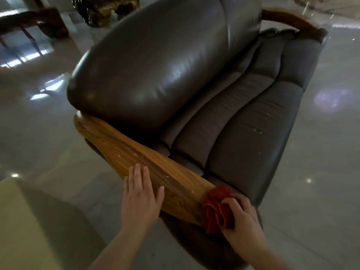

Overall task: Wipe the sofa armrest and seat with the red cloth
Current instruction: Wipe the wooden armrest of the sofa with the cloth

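A grey leather sofa fills the head view, with a ribbed seat [243,137] and a glossy rounded backrest [152,63]. Its near wooden armrest [120,149] runs diagonally toward me and carries small white specks. My left hand [141,193] lies flat on the armrest, fingers together and extended. My right hand [243,217] grips a bunched red cloth [218,207] and presses it on the armrest's near end. A second wooden armrest [288,17] shows at the far right.
Shiny grey tiled floor [39,117] surrounds the sofa. A pale boxy object [23,227] stands at the lower left. A dark wooden bench [37,20] and a gnarled wood piece [109,8] sit at the back.
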